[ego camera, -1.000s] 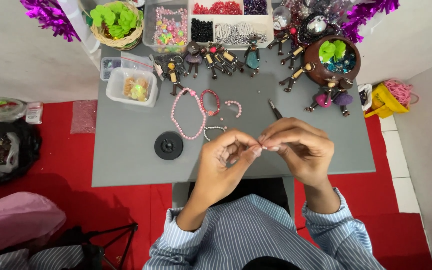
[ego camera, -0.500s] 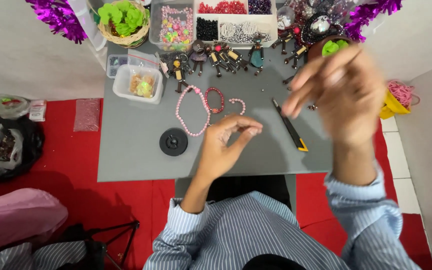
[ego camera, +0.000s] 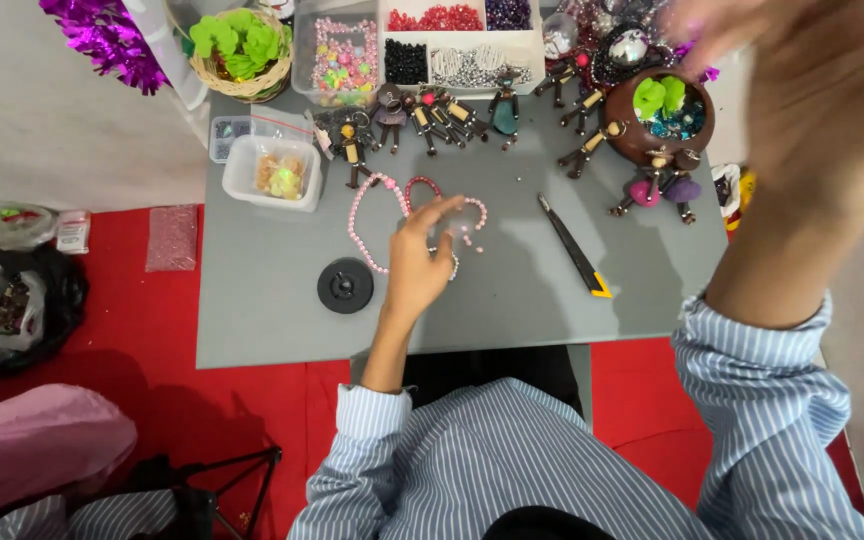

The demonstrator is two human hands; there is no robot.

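Bead strand (ego camera: 464, 215) under left grip (ego camera: 422, 255) (fingertips touching)

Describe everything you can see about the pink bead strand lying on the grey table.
The pink bead strand is a loop of small, glossy, pale pink round beads, plastic or glass by the look of it. It lies flat in a long oval on the grey table, near the clear plastic box and above the black round disc. The left hand rests over its right side, beside a smaller red bead loop.
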